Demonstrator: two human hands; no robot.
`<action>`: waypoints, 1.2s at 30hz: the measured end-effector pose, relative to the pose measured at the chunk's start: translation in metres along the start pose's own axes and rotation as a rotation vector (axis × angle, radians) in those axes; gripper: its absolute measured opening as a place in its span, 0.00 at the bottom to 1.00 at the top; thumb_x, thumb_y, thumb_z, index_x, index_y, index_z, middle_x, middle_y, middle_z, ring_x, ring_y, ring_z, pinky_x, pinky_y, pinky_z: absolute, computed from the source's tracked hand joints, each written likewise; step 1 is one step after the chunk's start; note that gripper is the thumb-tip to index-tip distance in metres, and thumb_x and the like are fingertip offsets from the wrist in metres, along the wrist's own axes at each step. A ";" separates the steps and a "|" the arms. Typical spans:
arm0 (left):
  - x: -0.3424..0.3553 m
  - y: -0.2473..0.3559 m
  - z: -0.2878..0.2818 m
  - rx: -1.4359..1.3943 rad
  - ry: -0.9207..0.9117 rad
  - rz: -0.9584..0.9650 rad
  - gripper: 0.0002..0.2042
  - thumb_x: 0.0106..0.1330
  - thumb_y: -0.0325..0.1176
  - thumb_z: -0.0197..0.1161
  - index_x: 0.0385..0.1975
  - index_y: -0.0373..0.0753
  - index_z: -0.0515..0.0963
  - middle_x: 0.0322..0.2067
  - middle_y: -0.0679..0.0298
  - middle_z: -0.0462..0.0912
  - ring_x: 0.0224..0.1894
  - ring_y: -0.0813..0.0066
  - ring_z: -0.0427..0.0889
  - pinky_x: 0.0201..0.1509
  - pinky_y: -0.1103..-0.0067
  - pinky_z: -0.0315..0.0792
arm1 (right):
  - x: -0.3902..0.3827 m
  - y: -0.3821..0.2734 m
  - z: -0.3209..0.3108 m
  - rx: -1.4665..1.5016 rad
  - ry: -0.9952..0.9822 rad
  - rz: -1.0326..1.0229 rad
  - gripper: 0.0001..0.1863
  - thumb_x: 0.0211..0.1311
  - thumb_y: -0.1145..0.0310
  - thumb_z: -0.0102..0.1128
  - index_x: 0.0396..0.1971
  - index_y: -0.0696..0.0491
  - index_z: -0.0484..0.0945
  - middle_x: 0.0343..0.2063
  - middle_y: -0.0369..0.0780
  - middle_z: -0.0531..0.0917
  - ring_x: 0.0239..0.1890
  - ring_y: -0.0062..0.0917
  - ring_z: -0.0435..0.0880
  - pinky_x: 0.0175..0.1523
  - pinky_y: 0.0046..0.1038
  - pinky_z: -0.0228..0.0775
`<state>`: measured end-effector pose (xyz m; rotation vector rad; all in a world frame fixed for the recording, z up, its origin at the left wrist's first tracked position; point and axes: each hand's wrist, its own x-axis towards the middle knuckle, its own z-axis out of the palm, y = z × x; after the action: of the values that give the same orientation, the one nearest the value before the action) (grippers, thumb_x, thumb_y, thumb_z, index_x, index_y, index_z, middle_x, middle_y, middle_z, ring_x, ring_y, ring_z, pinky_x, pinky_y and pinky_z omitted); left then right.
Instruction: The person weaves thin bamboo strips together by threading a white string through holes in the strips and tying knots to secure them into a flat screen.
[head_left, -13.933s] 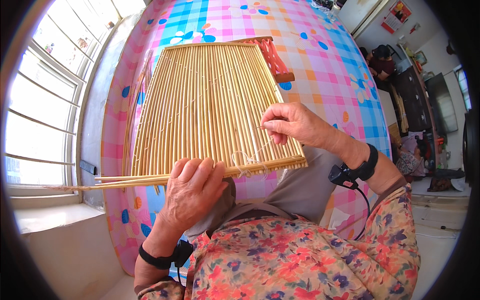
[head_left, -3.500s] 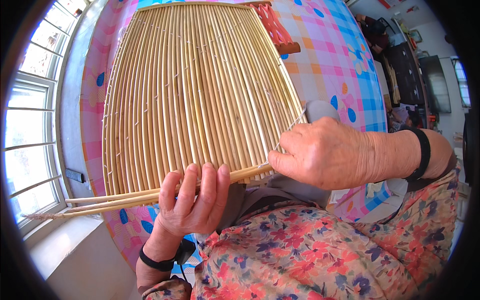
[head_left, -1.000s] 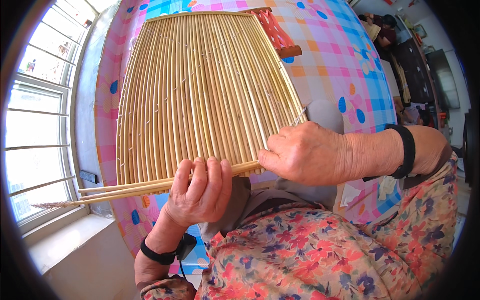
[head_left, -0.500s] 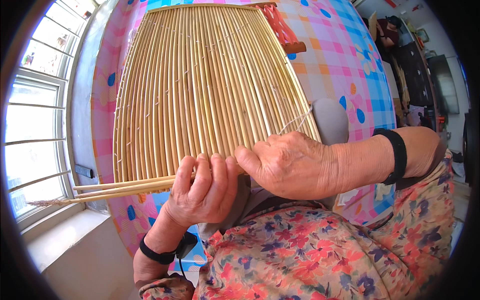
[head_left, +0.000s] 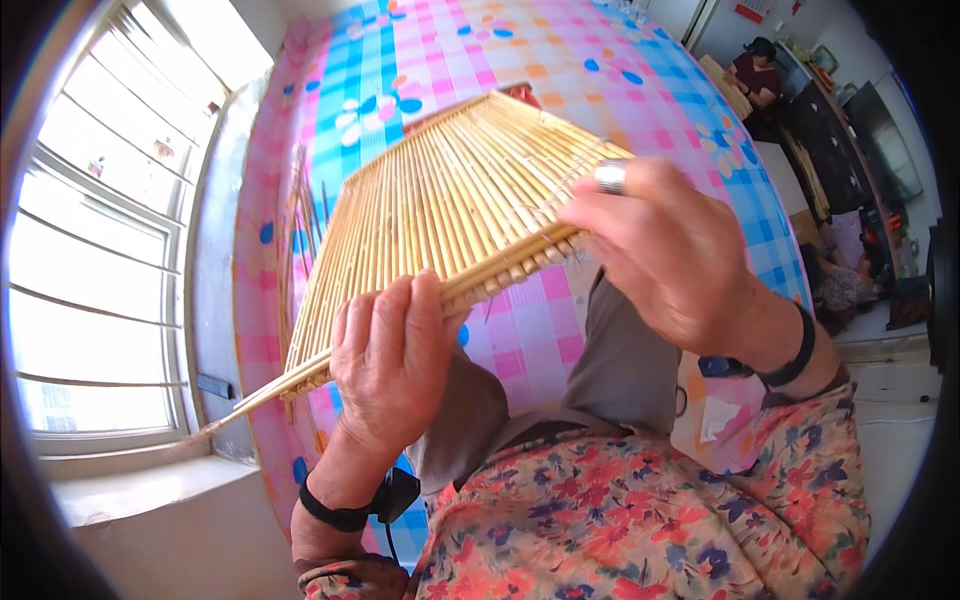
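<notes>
A stiff mat of pale stalks, stitched side by side with thread, is tilted up in front of me. My left hand is closed around its near edge, where a few loose-ended stalks lie along the rim and stick out left, ending in a feathery tip. At the near right corner, my right hand, a ring on one finger, is closed with its fingertips bunched against the edge. A thin pale string runs over the mat toward those fingers; the exact pinch is partly hidden.
The mat is above a bed-like platform with a pink and blue checked cover. Behind it shows a reddish wooden piece. Thin dark stalks lie left, beside a barred window. Another person is at far right.
The mat has tilted, its near right corner rising. My right hand has lifted off its surface and moved up and right to that corner. My left hand still grips the near edge.
</notes>
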<state>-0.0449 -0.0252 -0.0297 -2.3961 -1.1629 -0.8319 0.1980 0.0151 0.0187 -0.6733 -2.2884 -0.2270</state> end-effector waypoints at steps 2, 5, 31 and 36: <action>0.016 -0.008 -0.006 0.019 0.016 -0.062 0.20 0.54 0.31 0.69 0.45 0.30 0.75 0.33 0.55 0.76 0.31 0.59 0.76 0.34 0.67 0.71 | -0.005 -0.004 -0.021 0.071 0.134 0.049 0.09 0.57 0.74 0.62 0.38 0.56 0.78 0.27 0.43 0.78 0.27 0.33 0.80 0.27 0.30 0.71; 0.037 -0.006 -0.012 0.006 0.022 -0.094 0.18 0.54 0.31 0.69 0.42 0.33 0.74 0.32 0.55 0.76 0.32 0.56 0.76 0.35 0.65 0.71 | -0.019 -0.016 -0.011 0.273 0.082 0.220 0.06 0.60 0.75 0.61 0.38 0.55 0.79 0.26 0.41 0.77 0.26 0.32 0.78 0.29 0.29 0.68; 0.123 -0.028 0.011 0.246 -0.090 -0.135 0.12 0.57 0.28 0.61 0.38 0.34 0.69 0.33 0.54 0.74 0.39 0.54 0.77 0.39 0.64 0.75 | 0.044 0.037 0.095 0.991 0.375 0.637 0.12 0.67 0.66 0.51 0.33 0.61 0.77 0.24 0.43 0.79 0.27 0.22 0.77 0.33 0.30 0.69; 0.120 -0.020 0.018 0.251 -0.129 -0.094 0.10 0.58 0.28 0.60 0.36 0.35 0.69 0.32 0.54 0.74 0.40 0.54 0.77 0.39 0.65 0.74 | 0.031 0.015 0.085 0.913 0.408 0.704 0.11 0.66 0.67 0.50 0.32 0.60 0.75 0.25 0.48 0.79 0.27 0.34 0.79 0.35 0.34 0.70</action>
<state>0.0038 0.0673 0.0345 -2.2297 -1.3510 -0.5278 0.1364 0.0692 -0.0215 -0.7740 -1.4082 0.8751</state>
